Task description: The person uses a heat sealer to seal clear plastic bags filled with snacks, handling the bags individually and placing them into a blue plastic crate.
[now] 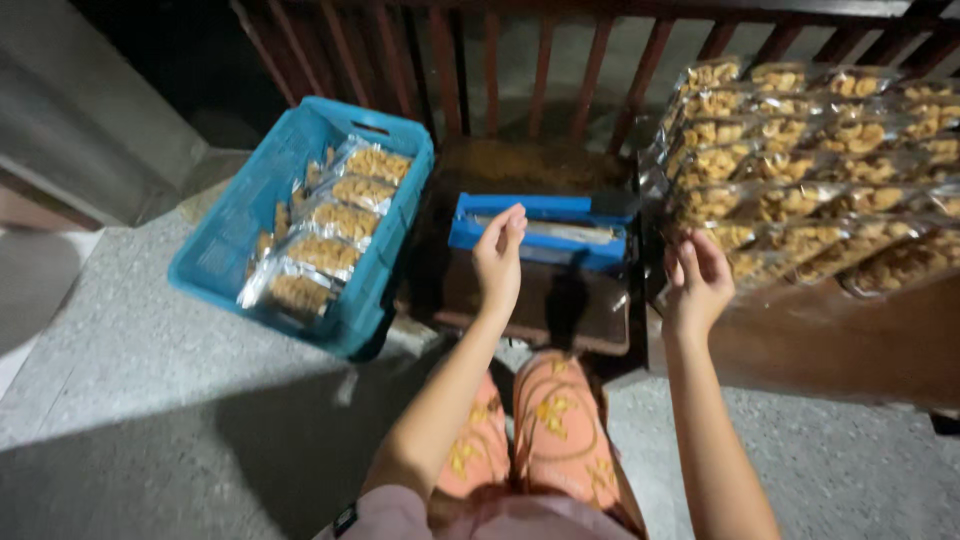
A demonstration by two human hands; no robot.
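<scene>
Snack packets lie stacked at the frame's right, where the right hand reaches with an open, empty grip. Left hand, also open, hovers over the blue sealer at centre. Several finished-looking packets fill the blue crate at left, many remaining stacked.

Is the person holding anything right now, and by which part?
Nothing. The left hand hovers open before the blue sealer; the right hand reaches open toward the stacked snack packets.

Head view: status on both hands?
Left hand open, empty, over blue sealer. Right hand open, reaching stacked snack packets. Nothing between them.
</scene>
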